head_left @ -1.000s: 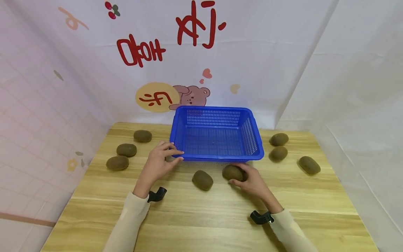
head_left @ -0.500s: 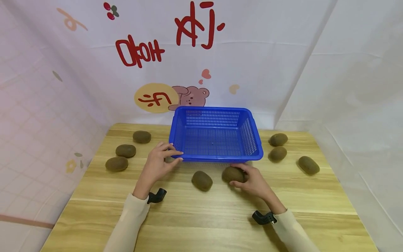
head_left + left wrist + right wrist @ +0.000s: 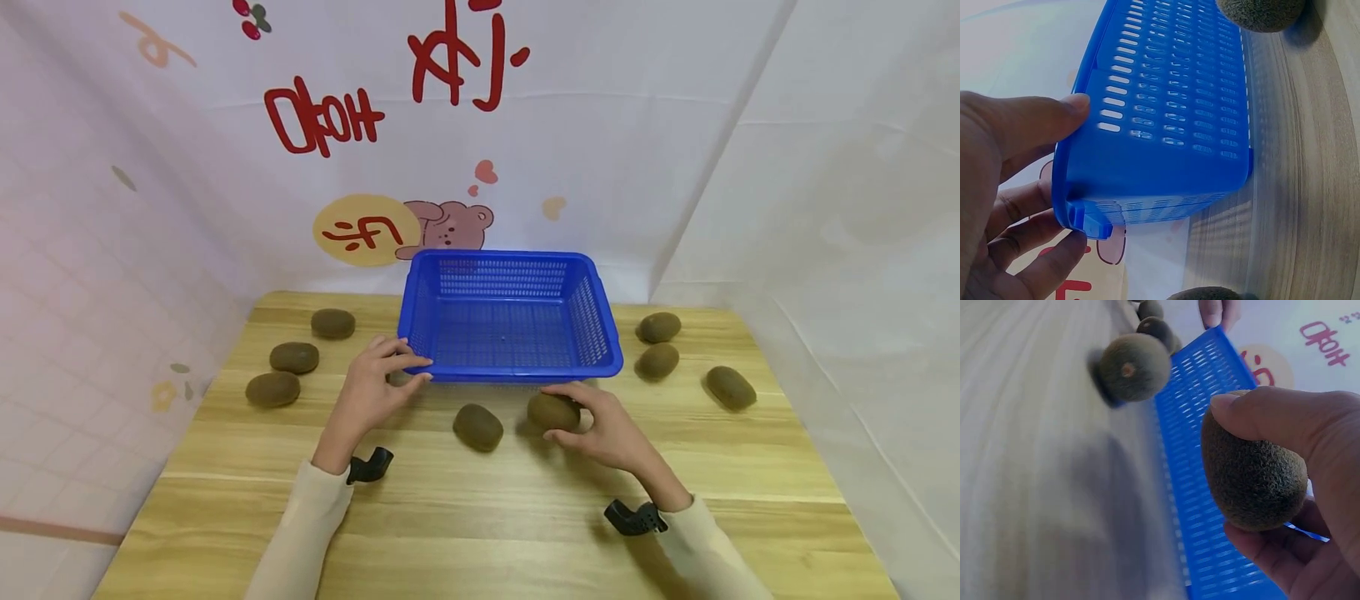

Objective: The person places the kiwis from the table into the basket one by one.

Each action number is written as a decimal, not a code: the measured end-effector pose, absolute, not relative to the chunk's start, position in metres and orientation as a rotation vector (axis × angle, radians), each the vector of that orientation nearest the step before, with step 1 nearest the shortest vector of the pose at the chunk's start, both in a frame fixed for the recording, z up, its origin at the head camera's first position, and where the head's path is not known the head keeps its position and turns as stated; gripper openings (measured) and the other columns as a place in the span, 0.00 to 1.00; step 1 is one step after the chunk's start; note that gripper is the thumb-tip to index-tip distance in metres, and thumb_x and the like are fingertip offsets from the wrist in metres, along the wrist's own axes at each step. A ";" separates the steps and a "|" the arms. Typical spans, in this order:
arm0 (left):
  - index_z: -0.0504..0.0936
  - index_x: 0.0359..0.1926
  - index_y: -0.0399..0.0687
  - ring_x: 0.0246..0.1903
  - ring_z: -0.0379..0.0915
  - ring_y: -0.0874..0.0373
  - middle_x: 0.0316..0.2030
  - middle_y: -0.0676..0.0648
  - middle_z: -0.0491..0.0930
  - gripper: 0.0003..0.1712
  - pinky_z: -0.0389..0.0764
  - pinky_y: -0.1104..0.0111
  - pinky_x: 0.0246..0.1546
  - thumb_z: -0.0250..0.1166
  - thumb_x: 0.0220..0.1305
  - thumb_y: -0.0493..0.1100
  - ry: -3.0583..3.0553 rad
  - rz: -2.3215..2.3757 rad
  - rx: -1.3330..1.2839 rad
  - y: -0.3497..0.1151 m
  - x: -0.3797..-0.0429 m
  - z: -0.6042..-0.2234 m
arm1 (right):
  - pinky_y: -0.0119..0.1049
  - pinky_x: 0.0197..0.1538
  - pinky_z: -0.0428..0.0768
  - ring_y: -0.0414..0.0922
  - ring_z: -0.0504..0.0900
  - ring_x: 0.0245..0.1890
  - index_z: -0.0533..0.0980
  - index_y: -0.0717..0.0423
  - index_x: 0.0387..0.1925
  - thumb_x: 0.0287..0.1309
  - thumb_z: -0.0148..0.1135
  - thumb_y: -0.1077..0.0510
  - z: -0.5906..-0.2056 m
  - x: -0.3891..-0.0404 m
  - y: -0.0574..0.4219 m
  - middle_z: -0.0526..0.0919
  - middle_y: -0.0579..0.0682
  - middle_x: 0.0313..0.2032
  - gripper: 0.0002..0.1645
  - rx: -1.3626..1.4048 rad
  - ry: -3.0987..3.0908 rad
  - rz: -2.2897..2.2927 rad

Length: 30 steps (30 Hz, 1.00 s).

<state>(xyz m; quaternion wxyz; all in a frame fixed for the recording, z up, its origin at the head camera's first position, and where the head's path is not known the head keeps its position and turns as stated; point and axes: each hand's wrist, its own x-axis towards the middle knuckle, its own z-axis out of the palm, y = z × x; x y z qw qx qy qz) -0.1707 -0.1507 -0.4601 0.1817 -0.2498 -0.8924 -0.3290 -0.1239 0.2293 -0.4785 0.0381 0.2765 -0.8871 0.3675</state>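
Observation:
A blue plastic basket [image 3: 510, 373] with slotted walls stands at the back of the table, no fruit in it. My left hand [image 3: 375, 385] pinches its front-left corner, thumb on the near side of the rim [image 3: 1072, 128] and fingers beyond it. Just in front of the basket, my right hand [image 3: 606, 427] grips a brown kiwi [image 3: 552, 412] between thumb and fingers. In the right wrist view this kiwi [image 3: 1250, 472] is off the wood, its shadow apart from it. A second kiwi [image 3: 478, 427] lies on the table between the hands.
Left of the basket, three kiwis rest on the wooden table [image 3: 480, 533], the nearest kiwi [image 3: 273, 389] lowest. Three more lie to the right, one kiwi [image 3: 731, 388] farther out. A printed white cloth [image 3: 600, 150] hangs right behind the basket.
My right hand has raised the kiwi slightly off the table. My left hand keeps its hold on the basket corner. The head view has shifted a little.

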 end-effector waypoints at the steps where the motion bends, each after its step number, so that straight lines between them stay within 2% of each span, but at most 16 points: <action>1: 0.94 0.41 0.52 0.55 0.77 0.49 0.39 0.49 0.85 0.10 0.83 0.54 0.55 0.79 0.57 0.45 -2.515 -0.930 -0.706 -0.152 -0.171 -0.460 | 0.39 0.55 0.85 0.42 0.83 0.56 0.79 0.50 0.62 0.50 0.82 0.52 -0.474 -0.124 0.228 0.85 0.43 0.56 0.36 0.858 -2.709 1.123; 5: 0.94 0.41 0.52 0.56 0.77 0.49 0.38 0.50 0.84 0.10 0.82 0.52 0.58 0.79 0.56 0.44 -2.503 -0.928 -0.708 -0.154 -0.172 -0.461 | 0.37 0.52 0.86 0.41 0.84 0.53 0.80 0.50 0.62 0.50 0.82 0.53 -0.459 -0.126 0.229 0.86 0.43 0.55 0.37 0.883 -2.665 1.115; 10: 0.94 0.41 0.51 0.55 0.76 0.50 0.39 0.50 0.84 0.10 0.83 0.53 0.56 0.79 0.57 0.45 -2.504 -0.937 -0.712 -0.153 -0.173 -0.463 | 0.31 0.49 0.85 0.38 0.85 0.51 0.80 0.48 0.63 0.49 0.82 0.53 -0.445 -0.128 0.235 0.86 0.42 0.55 0.37 0.890 -2.637 1.092; 14: 0.94 0.41 0.52 0.55 0.76 0.50 0.39 0.50 0.84 0.10 0.83 0.53 0.56 0.79 0.56 0.45 -2.508 -0.961 -0.702 -0.151 -0.172 -0.462 | 0.28 0.51 0.84 0.39 0.85 0.52 0.79 0.48 0.64 0.50 0.82 0.53 -0.436 -0.131 0.238 0.86 0.44 0.56 0.38 0.897 -2.620 1.097; 18: 0.94 0.41 0.53 0.56 0.77 0.49 0.39 0.50 0.85 0.10 0.82 0.52 0.58 0.79 0.56 0.45 -2.512 -0.965 -0.702 -0.151 -0.172 -0.461 | 0.30 0.53 0.85 0.42 0.85 0.54 0.79 0.49 0.64 0.51 0.81 0.53 -0.430 -0.138 0.240 0.86 0.45 0.56 0.37 0.875 -2.613 1.101; 23: 0.94 0.41 0.54 0.58 0.77 0.48 0.39 0.50 0.85 0.10 0.81 0.51 0.59 0.80 0.56 0.45 -2.508 -0.959 -0.698 -0.152 -0.172 -0.461 | 0.33 0.49 0.87 0.45 0.86 0.51 0.78 0.47 0.64 0.53 0.80 0.53 -0.426 -0.149 0.241 0.85 0.49 0.58 0.36 0.817 -2.621 1.125; 30: 0.94 0.40 0.53 0.57 0.77 0.46 0.39 0.49 0.85 0.10 0.81 0.50 0.59 0.80 0.55 0.44 -2.489 -0.967 -0.708 -0.151 -0.172 -0.462 | 0.31 0.49 0.85 0.44 0.85 0.50 0.78 0.44 0.65 0.54 0.80 0.51 -0.423 -0.164 0.246 0.84 0.48 0.60 0.36 0.720 -2.660 1.129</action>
